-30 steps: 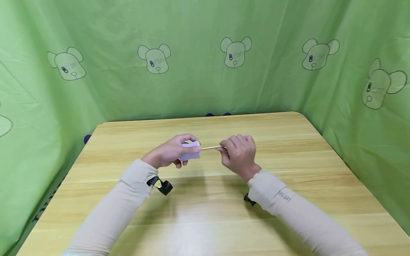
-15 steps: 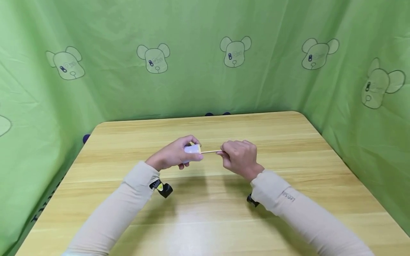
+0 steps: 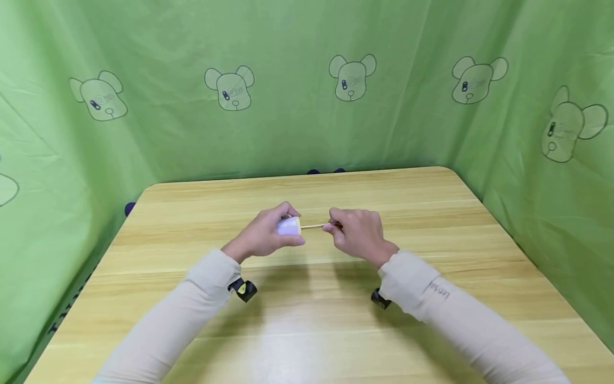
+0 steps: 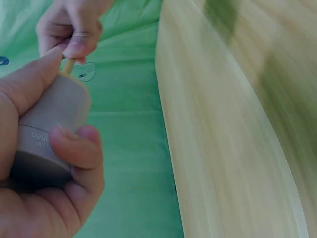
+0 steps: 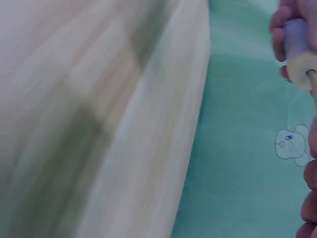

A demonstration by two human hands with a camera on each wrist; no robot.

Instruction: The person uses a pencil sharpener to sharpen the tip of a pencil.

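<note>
Above the wooden table (image 3: 431, 213), in mid-air near its middle, we find both hands working on one joined pair of things. Our left hand (image 3: 261, 236) grasps a pale grey device (image 3: 288, 226), thumb on one side and fingers curled round the other. Our right hand (image 3: 360, 232) pinches a slim stick (image 3: 313, 226), probably a pencil, which bridges the gap between the hands. Right wrist view: the stick meets a dark hole (image 5: 310, 73) in the device's yellow end (image 5: 297, 70) and appears to run into it; how deep the tip sits we cannot tell, as it is hidden.

Risks, in our judgement: should our hands drift out of line, the stick would lever against the hole's edge, and the point or shaft could snap. Should the right hand twist harder than the left resists, the device could turn in our palm. Pulling unevenly might free the stick abruptly. With neither thing resting on the table, any slackening of the left hand's grip could drop the device.
</note>
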